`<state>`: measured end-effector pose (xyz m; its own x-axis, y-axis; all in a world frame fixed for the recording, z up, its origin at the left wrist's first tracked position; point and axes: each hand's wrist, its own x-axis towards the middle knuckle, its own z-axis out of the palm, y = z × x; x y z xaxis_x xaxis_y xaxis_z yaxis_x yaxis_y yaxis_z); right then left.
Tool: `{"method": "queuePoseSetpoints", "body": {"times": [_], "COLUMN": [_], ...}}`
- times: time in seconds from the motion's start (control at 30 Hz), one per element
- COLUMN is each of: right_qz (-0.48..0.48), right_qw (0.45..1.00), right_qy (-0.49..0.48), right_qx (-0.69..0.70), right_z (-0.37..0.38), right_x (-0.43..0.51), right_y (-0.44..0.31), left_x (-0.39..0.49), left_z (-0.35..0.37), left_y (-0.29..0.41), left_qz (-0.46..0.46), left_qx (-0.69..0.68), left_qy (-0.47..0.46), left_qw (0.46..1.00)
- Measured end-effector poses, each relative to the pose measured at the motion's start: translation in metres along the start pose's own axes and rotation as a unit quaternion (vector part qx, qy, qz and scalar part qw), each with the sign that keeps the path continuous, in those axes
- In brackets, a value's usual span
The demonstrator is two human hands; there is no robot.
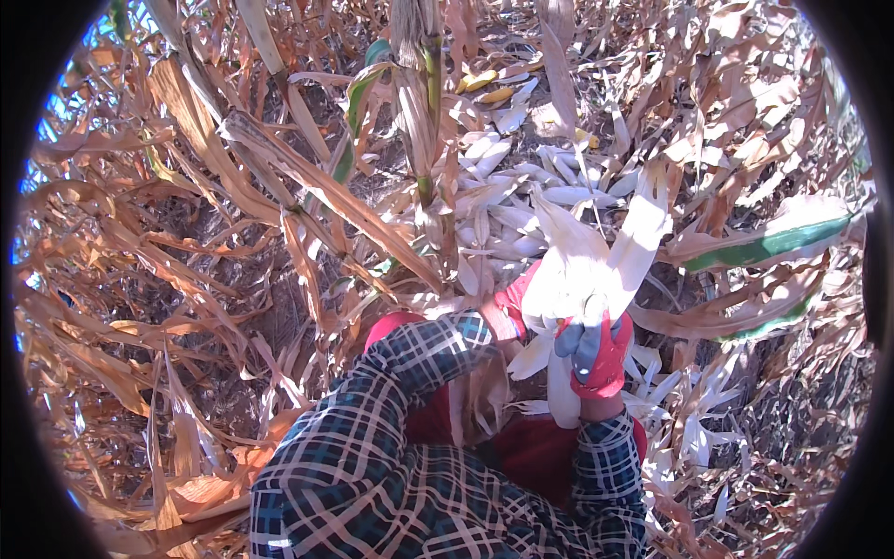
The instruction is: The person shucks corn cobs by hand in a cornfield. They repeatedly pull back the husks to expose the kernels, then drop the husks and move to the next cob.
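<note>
Bright, pale corn husks fan upward between my two gloved hands in front of my lap. Sunlight washes out their middle, so I cannot tell whether an ear sits inside. My left hand, in a red glove, holds the bundle from its left side; the husks hide most of its fingers. On the lower right, my right hand wears a red glove with grey coated fingers, which are curled against the base of the husks. A few loose husk leaves hang below the hands.
Several pale corn ears in husk lie heaped ahead, with bare yellow cobs farther off. A standing corn stalk rises left of the heap. A leaning dry stalk crosses the left side. Torn husks litter the right.
</note>
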<state>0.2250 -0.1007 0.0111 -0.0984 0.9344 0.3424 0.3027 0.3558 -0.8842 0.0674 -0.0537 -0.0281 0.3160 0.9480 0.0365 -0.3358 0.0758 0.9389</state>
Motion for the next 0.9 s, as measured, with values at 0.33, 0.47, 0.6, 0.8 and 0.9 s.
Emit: {"method": "queuePoseSetpoints", "body": {"times": [0.33,0.47,0.6,0.8,0.9], "right_qz": [0.068,0.126,0.106,-0.181,-0.090], "right_qw": [0.694,0.531,0.533,0.620,0.701], "right_qy": [-0.086,-0.169,0.011,0.234,0.138], "right_qx": [0.711,0.821,0.840,0.727,0.693], "right_z": [-0.014,-0.023,-0.093,-0.221,-0.178], "right_x": [0.035,0.040,0.055,0.054,0.044], "right_y": [-0.045,-0.029,-0.018,-0.028,-0.010], "left_x": [0.003,0.003,0.006,0.009,0.011], "left_z": [0.016,0.013,0.001,-0.013,-0.009], "left_y": [0.012,0.013,0.020,0.039,0.044], "left_qz": [-0.016,0.009,0.040,0.066,0.060], "left_qx": [-0.144,-0.149,-0.153,-0.174,-0.181], "left_qy": [-0.054,-0.002,0.057,0.105,0.106], "left_qw": [0.988,0.989,0.986,0.977,0.976]}}
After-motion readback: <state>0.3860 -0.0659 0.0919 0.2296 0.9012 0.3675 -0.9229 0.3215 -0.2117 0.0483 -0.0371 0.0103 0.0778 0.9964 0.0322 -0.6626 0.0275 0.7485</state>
